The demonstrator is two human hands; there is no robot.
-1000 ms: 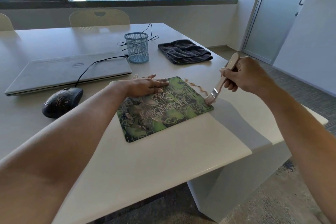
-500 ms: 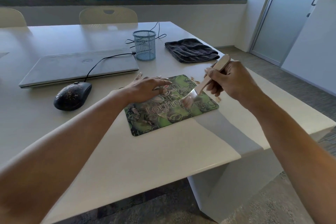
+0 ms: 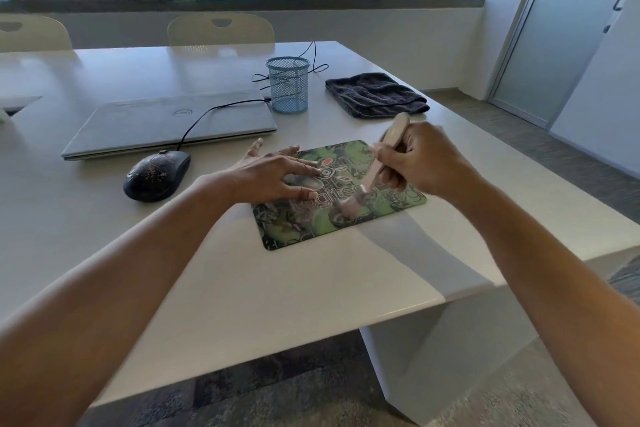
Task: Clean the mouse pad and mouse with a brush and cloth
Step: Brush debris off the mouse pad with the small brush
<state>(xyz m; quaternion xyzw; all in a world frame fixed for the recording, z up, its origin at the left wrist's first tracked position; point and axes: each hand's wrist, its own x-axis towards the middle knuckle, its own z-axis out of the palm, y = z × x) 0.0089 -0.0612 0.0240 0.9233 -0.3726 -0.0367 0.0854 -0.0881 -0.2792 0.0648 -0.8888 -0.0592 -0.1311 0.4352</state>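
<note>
A green patterned mouse pad (image 3: 391,199) lies near the table's right corner. My left hand (image 3: 273,173) presses flat on its left half, fingers spread. My right hand (image 3: 420,159) grips the pale wooden handle of a small brush (image 3: 372,172), whose bristles touch the middle of the pad. A black wired mouse (image 3: 156,175), speckled with dirt, sits to the left of the pad. A dark grey folded cloth (image 3: 375,95) lies behind the pad toward the table's right edge.
A closed silver laptop (image 3: 166,123) lies behind the mouse. A blue mesh pen cup (image 3: 288,85) stands between laptop and cloth, with black cable around it. The white table (image 3: 277,288) ends close to the right of the pad. Two chairs stand at the far side.
The brush has swept from the pad's right edge leftward onto its middle, and my right hand came with it. My left hand stays pressed on the pad.
</note>
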